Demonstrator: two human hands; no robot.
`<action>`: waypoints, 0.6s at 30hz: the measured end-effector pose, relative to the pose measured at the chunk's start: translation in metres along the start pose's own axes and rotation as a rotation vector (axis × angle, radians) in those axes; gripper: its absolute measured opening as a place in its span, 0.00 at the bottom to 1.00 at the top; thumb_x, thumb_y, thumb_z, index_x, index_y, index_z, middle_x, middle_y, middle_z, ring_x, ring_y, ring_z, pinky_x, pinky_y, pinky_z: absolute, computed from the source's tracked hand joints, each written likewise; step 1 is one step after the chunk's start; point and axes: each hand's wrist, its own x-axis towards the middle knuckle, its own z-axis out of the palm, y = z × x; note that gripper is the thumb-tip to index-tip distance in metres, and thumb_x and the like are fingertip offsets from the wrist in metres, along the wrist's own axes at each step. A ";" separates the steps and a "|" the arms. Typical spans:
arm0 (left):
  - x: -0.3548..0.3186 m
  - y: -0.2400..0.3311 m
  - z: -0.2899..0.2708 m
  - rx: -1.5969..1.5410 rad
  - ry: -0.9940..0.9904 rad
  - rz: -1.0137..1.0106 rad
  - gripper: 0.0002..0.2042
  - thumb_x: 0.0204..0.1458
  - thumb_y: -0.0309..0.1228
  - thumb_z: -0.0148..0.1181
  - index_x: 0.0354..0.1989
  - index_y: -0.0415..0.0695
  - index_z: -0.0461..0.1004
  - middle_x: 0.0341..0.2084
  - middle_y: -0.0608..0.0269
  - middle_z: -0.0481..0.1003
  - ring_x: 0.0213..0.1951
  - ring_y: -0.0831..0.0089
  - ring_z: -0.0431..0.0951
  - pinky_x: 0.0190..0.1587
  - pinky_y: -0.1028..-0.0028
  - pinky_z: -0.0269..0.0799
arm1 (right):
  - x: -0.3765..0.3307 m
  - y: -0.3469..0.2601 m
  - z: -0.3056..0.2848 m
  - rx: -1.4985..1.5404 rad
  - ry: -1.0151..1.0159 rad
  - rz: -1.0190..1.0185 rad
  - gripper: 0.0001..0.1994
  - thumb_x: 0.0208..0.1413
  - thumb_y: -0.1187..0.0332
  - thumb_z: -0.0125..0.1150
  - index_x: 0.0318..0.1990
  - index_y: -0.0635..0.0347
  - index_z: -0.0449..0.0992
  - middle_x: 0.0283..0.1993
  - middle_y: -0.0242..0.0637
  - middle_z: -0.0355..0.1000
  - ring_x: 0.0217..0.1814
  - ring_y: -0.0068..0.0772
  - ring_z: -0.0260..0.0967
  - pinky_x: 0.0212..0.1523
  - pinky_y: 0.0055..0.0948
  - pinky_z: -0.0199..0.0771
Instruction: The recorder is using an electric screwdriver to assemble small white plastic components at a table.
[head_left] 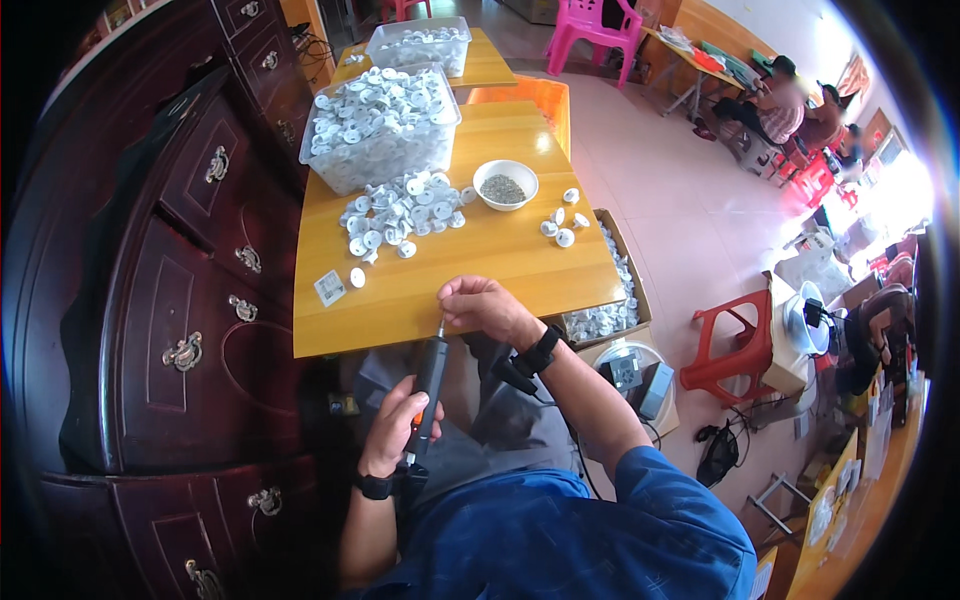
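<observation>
Right grip (488, 308) near bowl (506, 206): screws (502, 189), perhaps.

Dk wood cabinet (130, 370) L; pinkish flr (660, 165); pink chair (595, 36); red stool (758, 345); brt light (908, 175) R.

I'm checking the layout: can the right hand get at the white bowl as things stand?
Probably yes: nothing on the table stands between the right hand and the bowl, though that hand is at the tip of the screwdriver.

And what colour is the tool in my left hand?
The tool is dark grey with a small orange part, best seen in the head view.
</observation>
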 end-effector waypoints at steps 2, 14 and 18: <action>-0.001 -0.001 -0.001 0.077 0.003 0.015 0.11 0.60 0.35 0.46 0.45 0.41 0.67 0.27 0.60 0.75 0.24 0.75 0.76 0.29 0.75 0.74 | -0.001 0.001 -0.001 0.003 -0.033 -0.009 0.05 0.59 0.73 0.62 0.42 0.59 0.76 0.34 0.29 0.75 0.33 0.18 0.74 0.38 0.17 0.77; -0.010 -0.003 -0.010 -0.117 -0.003 0.065 0.21 0.58 0.41 0.47 0.54 0.39 0.66 0.28 0.58 0.74 0.24 0.73 0.75 0.28 0.74 0.73 | 0.016 -0.017 0.017 -0.250 -0.002 -0.045 0.20 0.58 0.61 0.65 0.54 0.59 0.72 0.41 0.32 0.76 0.39 0.26 0.75 0.43 0.29 0.78; -0.014 -0.002 -0.017 -0.124 0.027 0.079 0.16 0.58 0.36 0.45 0.51 0.41 0.67 0.28 0.59 0.75 0.25 0.72 0.76 0.29 0.73 0.73 | 0.055 -0.022 0.006 -0.923 0.222 -0.305 0.22 0.55 0.59 0.66 0.55 0.58 0.73 0.43 0.37 0.76 0.43 0.32 0.76 0.44 0.30 0.76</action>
